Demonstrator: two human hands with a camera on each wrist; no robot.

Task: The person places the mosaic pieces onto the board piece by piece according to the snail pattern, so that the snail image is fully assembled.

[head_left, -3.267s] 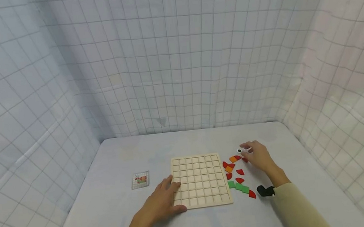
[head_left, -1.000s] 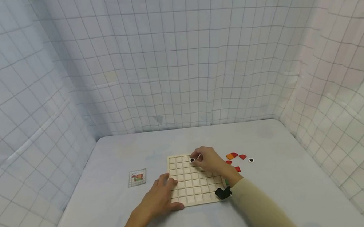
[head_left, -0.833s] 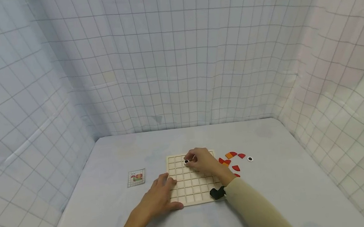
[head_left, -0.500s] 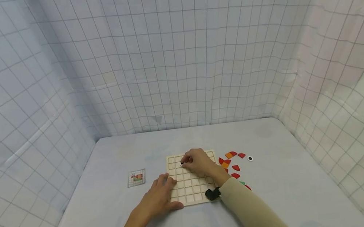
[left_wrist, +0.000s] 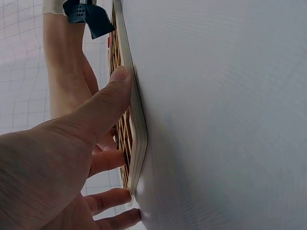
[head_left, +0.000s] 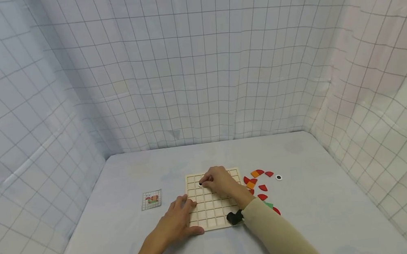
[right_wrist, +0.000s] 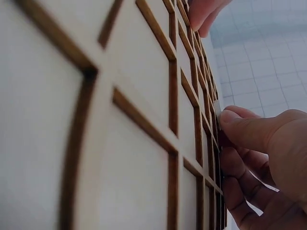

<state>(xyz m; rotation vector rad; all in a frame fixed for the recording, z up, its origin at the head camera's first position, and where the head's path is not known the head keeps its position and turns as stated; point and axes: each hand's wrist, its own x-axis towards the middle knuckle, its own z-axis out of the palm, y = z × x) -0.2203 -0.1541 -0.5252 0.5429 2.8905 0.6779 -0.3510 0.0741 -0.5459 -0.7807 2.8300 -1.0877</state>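
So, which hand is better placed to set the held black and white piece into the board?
Right, probably: the right hand pinches the piece at the board, toward its far left corner. The left hand rests around the board's near left corner and holds no piece.

Smooth, matt, layered wood for the gridded board [head_left: 212,214], creased cloth-like backdrop [head_left: 184,84], matt plastic-looking wrist mount [head_left: 234,217].

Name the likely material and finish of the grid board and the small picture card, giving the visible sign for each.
Grid board: pale, matte wood, probably plywood; the left wrist view shows layered-looking bands along its edge.
Picture card: possibly paper or plastic; it looks thin and flat, but is too small to judge its finish.
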